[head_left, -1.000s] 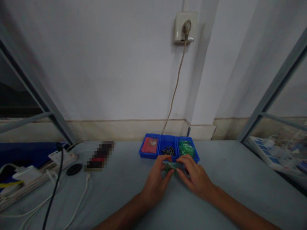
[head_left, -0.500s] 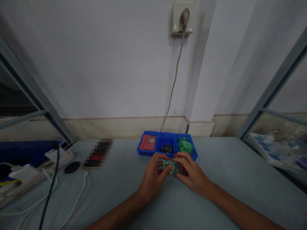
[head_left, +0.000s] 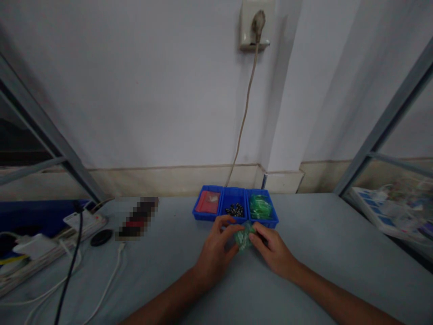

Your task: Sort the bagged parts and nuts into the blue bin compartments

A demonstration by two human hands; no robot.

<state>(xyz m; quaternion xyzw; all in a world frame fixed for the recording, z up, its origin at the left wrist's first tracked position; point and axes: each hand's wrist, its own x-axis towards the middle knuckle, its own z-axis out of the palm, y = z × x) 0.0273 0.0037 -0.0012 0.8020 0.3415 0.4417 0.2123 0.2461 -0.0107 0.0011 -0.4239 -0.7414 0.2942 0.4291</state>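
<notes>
We see our right hand (head_left: 275,252) with thumb and forefinger closed together on a small green bag (head_left: 243,239), pinching it at its right edge. Our left hand (head_left: 214,253) is half open: its fingers curve around the bag's left side, thumb and forefinger parted. We cannot tell whether those left fingers grip the bag or only touch it. The bag is between the two sets of fingertips, above the table (head_left: 321,253).

Just beyond our fingers is a blue tray (head_left: 233,195) with three compartments. Beyond the left fingers, its left compartment holds a red packet (head_left: 205,204); straight past the fingertips, the middle one holds dark, shiny beads (head_left: 235,210); beyond the right fingers, the right one holds green bags (head_left: 260,207).

Well to the left of our fingers we have a black disc (head_left: 101,237), a white cable (head_left: 113,275) and a power strip (head_left: 47,264). High beyond the fingers, a plug (head_left: 259,21) sits in a wall socket (head_left: 246,34).
</notes>
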